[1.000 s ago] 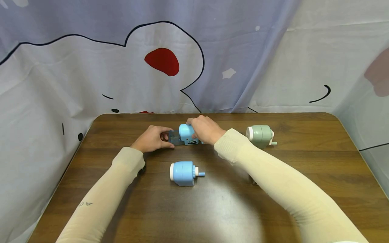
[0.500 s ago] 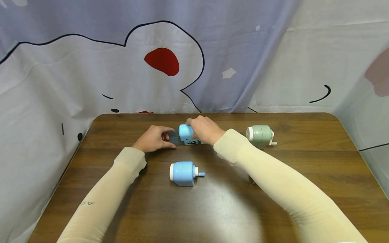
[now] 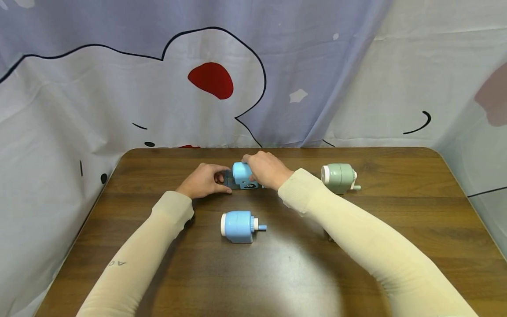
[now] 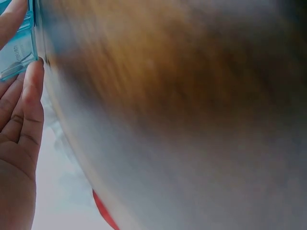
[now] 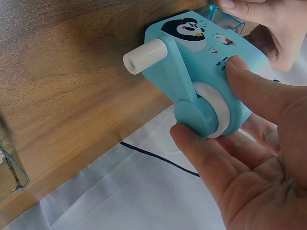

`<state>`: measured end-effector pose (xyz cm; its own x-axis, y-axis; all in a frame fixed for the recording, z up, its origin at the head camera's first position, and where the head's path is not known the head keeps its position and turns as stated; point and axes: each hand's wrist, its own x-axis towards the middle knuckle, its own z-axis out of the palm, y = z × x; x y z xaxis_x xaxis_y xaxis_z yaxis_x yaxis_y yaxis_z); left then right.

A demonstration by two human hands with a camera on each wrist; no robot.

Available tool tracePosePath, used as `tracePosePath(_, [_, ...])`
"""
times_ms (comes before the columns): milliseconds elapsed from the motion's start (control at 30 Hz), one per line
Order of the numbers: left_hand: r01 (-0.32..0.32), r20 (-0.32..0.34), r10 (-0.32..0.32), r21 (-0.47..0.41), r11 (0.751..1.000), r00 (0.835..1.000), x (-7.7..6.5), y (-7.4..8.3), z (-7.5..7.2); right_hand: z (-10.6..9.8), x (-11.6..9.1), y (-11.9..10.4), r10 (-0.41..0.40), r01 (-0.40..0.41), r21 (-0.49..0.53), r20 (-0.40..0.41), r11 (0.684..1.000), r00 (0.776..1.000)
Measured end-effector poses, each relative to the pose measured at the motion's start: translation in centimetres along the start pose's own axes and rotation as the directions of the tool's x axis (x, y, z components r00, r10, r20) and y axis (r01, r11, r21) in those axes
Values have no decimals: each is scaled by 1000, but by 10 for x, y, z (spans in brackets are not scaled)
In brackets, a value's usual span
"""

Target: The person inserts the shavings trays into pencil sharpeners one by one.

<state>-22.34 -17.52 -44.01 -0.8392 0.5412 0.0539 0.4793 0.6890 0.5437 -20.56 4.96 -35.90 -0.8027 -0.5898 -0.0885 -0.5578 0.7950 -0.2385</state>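
Observation:
Near the table's back edge, my right hand (image 3: pixel 269 169) grips a light-blue hand-crank pencil sharpener (image 3: pixel 240 172) from above. The right wrist view shows its panda print, its crank handle (image 5: pixel 146 55) and my thumb along its side. My left hand (image 3: pixel 203 181) pinches the sharpener's see-through blue shavings drawer (image 4: pixel 18 53) between thumb and fingers, at the end away from the crank. Part of the drawer sticks out of the body; the rest is hidden inside it. A second blue pencil sharpener (image 3: pixel 239 226) lies nearer the front, touched by neither hand.
To the right stands a green crank pencil sharpener (image 3: pixel 338 177), close behind my right sleeve (image 3: pixel 356 233). A clear box-like piece (image 5: pixel 10 177) shows at the left edge of the right wrist view. A patterned curtain (image 3: pixel 297 88) hangs behind the wooden table (image 3: pixel 166 273).
My left hand has moved slightly right, and less of the drawer shows outside the sharpener. My right hand has kept its grip in nearly the same place.

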Motion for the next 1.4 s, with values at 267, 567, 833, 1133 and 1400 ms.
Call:
tracePosePath(267, [0,12,0,9,1000,1000,3,3,2,0,0,-1,1,-1,-2,-2,1000,1000])
tracePosePath(567, [4,18,-4,13,1000,1000,6,7,1,0,1,-1,0,0,-8,-3,1000,1000])
tracePosePath(833, [6,28,-7,33,999,1000,7,8,2,0,0,-1,1,-1,-8,2,1000,1000])
tracePosePath(1133, [-25,26,24,32,999,999,8,7,3,1,0,-1,-10,10,-25,-4,1000,1000])
tracePosePath(1400, [-26,19,25,35,999,999,8,9,3,1,0,-1,-17,16,-29,-11,999,1000])
